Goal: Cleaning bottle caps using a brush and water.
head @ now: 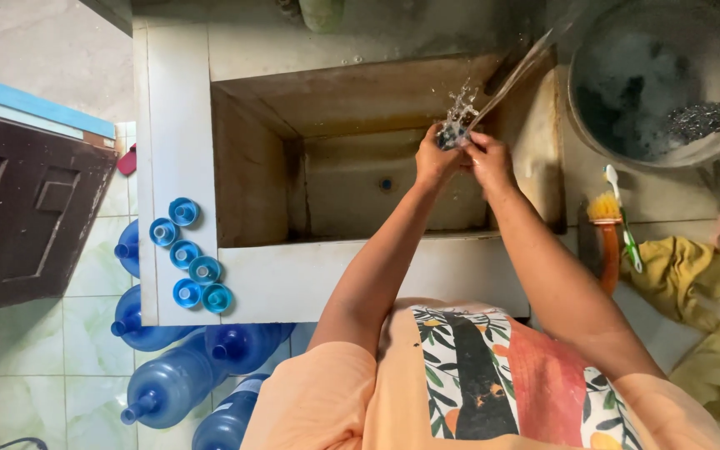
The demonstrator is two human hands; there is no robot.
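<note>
A deep, stained concrete sink point(252, 167) with a white tiled rim fills the view; green floor tiles lie beside it. My left hand point(437, 160) and right hand point(487, 158) meet over the basin, fingers clenched together around a small blue cap point(452, 136) held under a slanting stream of water point(510, 79), which splashes off it. Six more blue caps point(189, 254) sit on the left rim. Large blue bottles point(168, 379) lie on the floor below. A scrub brush point(606, 225) rests at right.

No packages, labels, signs or screens show, as far as visible.
</note>
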